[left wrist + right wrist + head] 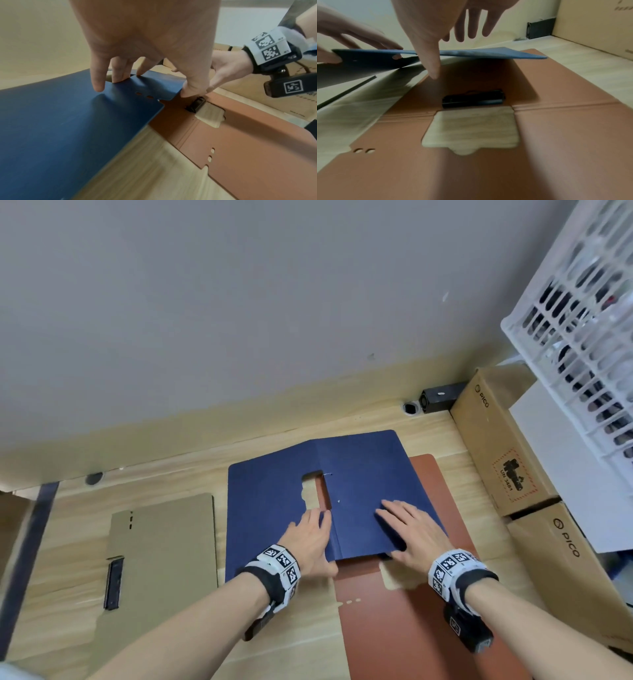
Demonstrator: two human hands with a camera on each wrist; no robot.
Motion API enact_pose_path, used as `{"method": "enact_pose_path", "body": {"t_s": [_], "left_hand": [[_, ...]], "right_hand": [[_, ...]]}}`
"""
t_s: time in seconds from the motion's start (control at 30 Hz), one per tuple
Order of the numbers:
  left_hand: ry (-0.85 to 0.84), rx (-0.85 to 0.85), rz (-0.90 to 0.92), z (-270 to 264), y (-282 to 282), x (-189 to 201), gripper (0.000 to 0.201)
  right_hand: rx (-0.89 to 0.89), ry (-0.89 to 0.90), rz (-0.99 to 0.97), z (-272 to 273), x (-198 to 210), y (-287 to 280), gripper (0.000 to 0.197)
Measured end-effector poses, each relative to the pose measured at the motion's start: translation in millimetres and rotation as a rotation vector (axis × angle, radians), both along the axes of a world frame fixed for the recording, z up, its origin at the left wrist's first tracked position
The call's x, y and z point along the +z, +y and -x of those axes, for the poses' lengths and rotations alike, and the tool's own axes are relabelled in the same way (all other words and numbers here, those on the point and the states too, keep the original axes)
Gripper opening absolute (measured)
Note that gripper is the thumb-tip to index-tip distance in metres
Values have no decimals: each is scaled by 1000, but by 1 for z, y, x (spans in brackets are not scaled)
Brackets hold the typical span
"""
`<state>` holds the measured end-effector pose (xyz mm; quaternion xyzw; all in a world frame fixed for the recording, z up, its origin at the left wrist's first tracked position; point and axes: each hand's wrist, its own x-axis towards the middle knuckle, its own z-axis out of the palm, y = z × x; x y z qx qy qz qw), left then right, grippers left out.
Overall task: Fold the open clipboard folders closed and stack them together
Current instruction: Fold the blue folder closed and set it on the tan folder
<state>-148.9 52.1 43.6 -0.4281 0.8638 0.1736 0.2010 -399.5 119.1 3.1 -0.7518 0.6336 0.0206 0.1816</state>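
Note:
A blue folder (274, 508) lies open on the wooden table (301, 638), and its right half overlaps an open orange folder (411, 628). My left hand (310, 534) pinches the blue folder (60, 128) at its spine near the front edge, fingers on top and thumb at the edge. My right hand (407, 529) holds the right panel with straight fingers on top and the thumb under the front edge. In the right wrist view that panel (479, 53) is raised off the orange folder (556, 135), uncovering its black clip (473, 98). A tan folder (164, 542) lies to the left.
Two brown PICO cardboard boxes (496, 446) (565, 570) line the table's right side. A white plastic crate (582, 337) hangs over them at the upper right. A small black device (442, 397) sits against the grey wall behind the folders.

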Motion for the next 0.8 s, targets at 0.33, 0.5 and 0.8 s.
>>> {"method": "enact_pose_path", "body": {"t_s": [0.33, 0.5, 0.8], "left_hand": [[-92, -52, 9, -37, -19, 53, 76], [65, 6, 168, -32, -36, 101, 29], [454, 99, 587, -46, -83, 171, 28]], "right_hand": [[166, -36, 343, -20, 56, -26, 42], [215, -57, 528, -28, 111, -64, 46], [245, 68, 856, -62, 209, -126, 24]]}}
